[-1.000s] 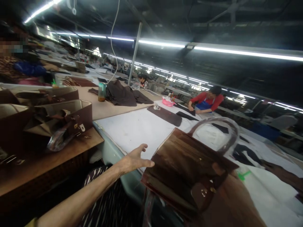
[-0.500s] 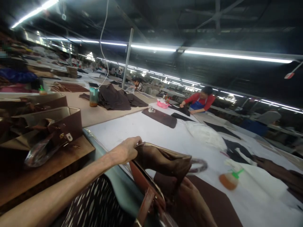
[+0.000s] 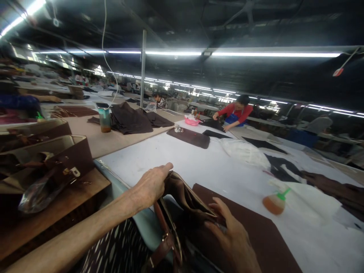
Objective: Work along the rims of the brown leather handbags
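The left hand [image 3: 152, 184] clenches a brown, tan-lined, leather-look handbag [image 3: 182, 194] at eleven o'clock; the right hand [image 3: 234, 232], fingers half-spread at four, grips or not: unclear.

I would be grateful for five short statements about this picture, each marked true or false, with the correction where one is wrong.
1. The person's left hand grasps the rim of a dark brown handbag with tan lining. True.
2. The person's right hand rests on the pink plastic container. False: the right hand is at the handbag.
3. A clear squeeze bottle with orange liquid and a green nozzle is on the white work surface. True.
4. The open brown bag with a metal clasp, at the picture's left, stands on the white work surface. False: it stands on a brown wooden surface.
5. The pink container is near a red-sleeved co-worker. True.
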Demonstrator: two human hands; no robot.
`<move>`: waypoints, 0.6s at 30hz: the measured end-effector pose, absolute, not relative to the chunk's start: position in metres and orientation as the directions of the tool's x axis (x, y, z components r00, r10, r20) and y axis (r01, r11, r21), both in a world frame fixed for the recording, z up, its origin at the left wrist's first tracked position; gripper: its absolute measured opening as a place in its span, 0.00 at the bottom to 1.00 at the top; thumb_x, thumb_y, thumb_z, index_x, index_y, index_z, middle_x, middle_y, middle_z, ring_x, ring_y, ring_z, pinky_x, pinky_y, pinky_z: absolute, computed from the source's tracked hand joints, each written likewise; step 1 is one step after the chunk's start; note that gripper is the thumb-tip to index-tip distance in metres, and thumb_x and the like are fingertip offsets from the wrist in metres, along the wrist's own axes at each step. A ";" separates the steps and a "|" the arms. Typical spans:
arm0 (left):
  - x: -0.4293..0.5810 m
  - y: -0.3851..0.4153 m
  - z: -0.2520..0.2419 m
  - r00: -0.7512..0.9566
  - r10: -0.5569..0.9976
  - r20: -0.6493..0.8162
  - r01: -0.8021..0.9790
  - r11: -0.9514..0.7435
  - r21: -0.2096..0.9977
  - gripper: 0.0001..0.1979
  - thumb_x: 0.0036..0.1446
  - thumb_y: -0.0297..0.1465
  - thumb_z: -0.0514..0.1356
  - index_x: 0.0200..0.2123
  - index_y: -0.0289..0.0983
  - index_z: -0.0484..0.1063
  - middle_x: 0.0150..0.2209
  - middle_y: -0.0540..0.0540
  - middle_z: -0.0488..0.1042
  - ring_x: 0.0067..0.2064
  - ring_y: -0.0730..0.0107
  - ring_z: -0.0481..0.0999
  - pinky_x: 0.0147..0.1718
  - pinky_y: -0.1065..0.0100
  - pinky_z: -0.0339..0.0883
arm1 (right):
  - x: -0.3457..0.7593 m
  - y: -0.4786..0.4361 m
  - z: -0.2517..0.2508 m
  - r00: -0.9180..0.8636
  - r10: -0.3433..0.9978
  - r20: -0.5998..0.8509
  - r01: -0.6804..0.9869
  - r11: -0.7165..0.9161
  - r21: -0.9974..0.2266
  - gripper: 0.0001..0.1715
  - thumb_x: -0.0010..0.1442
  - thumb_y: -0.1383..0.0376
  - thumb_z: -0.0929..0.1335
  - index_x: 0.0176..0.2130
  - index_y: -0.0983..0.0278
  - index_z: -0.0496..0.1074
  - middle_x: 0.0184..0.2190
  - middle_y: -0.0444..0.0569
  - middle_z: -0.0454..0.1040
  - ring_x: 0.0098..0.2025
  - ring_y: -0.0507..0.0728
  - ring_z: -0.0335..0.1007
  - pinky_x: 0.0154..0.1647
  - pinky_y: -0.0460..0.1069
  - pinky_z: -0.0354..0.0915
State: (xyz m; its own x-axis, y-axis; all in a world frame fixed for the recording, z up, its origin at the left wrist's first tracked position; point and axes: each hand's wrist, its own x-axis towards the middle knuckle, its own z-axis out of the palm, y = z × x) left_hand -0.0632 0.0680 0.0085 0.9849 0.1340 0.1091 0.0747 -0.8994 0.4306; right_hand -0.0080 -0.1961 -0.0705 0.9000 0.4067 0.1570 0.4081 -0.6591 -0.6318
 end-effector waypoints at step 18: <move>-0.049 0.112 0.020 0.903 -0.403 -0.150 0.022 -0.304 0.952 0.24 0.44 0.20 0.48 0.45 0.35 0.69 0.39 0.50 0.73 0.40 0.69 0.72 0.40 0.74 0.64 | 0.064 -0.193 -0.014 0.636 0.770 0.043 0.440 -0.317 -0.840 0.19 0.57 0.63 0.63 0.48 0.64 0.70 0.44 0.47 0.73 0.46 0.60 0.67 0.51 0.53 0.60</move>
